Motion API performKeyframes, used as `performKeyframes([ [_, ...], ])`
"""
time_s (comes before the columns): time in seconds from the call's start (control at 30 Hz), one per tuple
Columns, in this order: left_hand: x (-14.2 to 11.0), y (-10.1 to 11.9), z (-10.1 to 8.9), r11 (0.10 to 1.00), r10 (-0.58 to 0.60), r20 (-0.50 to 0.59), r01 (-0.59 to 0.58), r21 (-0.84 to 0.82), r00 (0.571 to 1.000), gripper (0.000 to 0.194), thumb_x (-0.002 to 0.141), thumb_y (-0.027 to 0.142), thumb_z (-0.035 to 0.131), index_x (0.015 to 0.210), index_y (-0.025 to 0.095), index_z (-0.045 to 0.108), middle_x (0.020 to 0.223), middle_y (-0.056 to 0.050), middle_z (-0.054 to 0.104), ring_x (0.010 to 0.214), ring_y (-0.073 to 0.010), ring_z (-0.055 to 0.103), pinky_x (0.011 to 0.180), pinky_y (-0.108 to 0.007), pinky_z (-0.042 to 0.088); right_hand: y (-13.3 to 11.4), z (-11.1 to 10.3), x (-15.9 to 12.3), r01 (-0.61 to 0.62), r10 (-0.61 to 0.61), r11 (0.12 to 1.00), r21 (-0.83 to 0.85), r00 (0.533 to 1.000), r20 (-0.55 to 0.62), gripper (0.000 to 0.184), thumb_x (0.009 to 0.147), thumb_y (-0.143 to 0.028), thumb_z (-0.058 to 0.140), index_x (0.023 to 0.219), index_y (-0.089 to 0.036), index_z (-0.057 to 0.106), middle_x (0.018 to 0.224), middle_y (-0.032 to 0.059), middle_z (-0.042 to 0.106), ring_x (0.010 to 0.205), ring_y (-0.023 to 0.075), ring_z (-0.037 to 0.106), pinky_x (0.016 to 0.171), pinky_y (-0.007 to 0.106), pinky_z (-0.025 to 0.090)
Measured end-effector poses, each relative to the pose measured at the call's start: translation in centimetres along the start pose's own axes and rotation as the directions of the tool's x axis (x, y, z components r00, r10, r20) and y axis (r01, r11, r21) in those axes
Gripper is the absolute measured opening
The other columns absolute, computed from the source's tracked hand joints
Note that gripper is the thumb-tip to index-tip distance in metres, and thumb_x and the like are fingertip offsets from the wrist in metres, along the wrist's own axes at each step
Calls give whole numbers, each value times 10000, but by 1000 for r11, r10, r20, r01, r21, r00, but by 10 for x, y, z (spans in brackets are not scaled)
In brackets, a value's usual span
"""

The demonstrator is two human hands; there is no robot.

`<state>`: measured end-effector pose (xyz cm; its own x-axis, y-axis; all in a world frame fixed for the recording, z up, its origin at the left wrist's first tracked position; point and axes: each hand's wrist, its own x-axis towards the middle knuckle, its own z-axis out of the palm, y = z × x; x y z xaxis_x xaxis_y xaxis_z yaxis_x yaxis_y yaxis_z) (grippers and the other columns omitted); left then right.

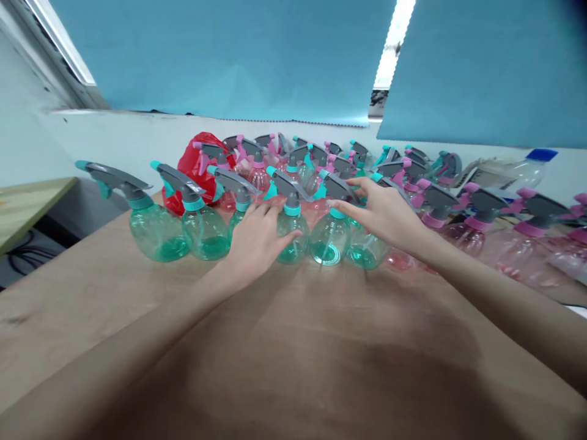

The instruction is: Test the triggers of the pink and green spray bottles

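A front row of green-tinted spray bottles with grey and teal trigger heads stands on the wooden table. My left hand (259, 235) is around the left side of one green spray bottle (296, 249), its thumb across the front and its fingertips hidden behind. My right hand (383, 211) has thumb and fingers closed about the grey head of the neighbouring spray bottle (329, 238). Just right of that, partly behind my right hand, is another green bottle (367, 252). Two more green bottles (156, 229) (205, 232) stand to the left, both upright with some green at the base.
Pink-collared spray bottles (527, 241) line the right side, and several more pink and teal ones crowd behind. A red plastic bag (190, 162) lies at the back left. A blue-capped clear bottle (527, 171) stands at the back right. Blue blinds (238, 61) hang above.
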<state>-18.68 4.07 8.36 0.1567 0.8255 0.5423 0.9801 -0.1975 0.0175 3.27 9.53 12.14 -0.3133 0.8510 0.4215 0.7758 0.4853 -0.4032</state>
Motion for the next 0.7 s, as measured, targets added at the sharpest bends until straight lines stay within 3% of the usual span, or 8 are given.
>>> performKeyframes([
  [0.07, 0, -2, 2, 999, 15, -20, -14, 43, 1000, 434, 881, 497, 603, 1144, 152, 598, 1183, -139, 622, 1148, -357, 522, 939, -472, 438, 0, 2, 2, 38, -36, 997, -69, 999, 25, 354, 861, -537, 502, 844, -192, 581, 662, 44, 629, 546, 179, 542, 510, 293, 332],
  [0.17, -1, -3, 4, 995, 34, -15, -32, 90, 999, 458, 904, 532, 540, 1138, 143, 598, 1060, -147, 647, 1084, -375, 533, 870, -477, 454, 0, 3, 3, 44, -40, 994, -97, 998, 47, 380, 883, -498, 483, 638, -225, 382, 516, -12, 480, 467, 144, 471, 475, 273, 264],
  [0.43, 2, 7, 2, 998, -43, 0, 43, 55, 999, 500, 896, 527, 544, 1174, 112, 535, 1048, -169, 659, 1050, -385, 570, 866, -489, 410, 2, 3, 4, 23, -24, 1000, 17, 997, 78, 401, 890, -479, 484, 643, -228, 293, 534, -33, 430, 434, 125, 489, 455, 264, 234],
  [0.7, 3, 8, 4, 985, -71, -48, 77, 153, 996, 532, 849, 560, 596, 1154, 131, 522, 958, -150, 675, 1011, -394, 583, 863, -505, 390, 4, 4, 2, 28, -32, 998, 59, 997, 67, 420, 887, -509, 482, 645, -227, 287, 554, -25, 445, 455, 130, 506, 456, 261, 231],
])
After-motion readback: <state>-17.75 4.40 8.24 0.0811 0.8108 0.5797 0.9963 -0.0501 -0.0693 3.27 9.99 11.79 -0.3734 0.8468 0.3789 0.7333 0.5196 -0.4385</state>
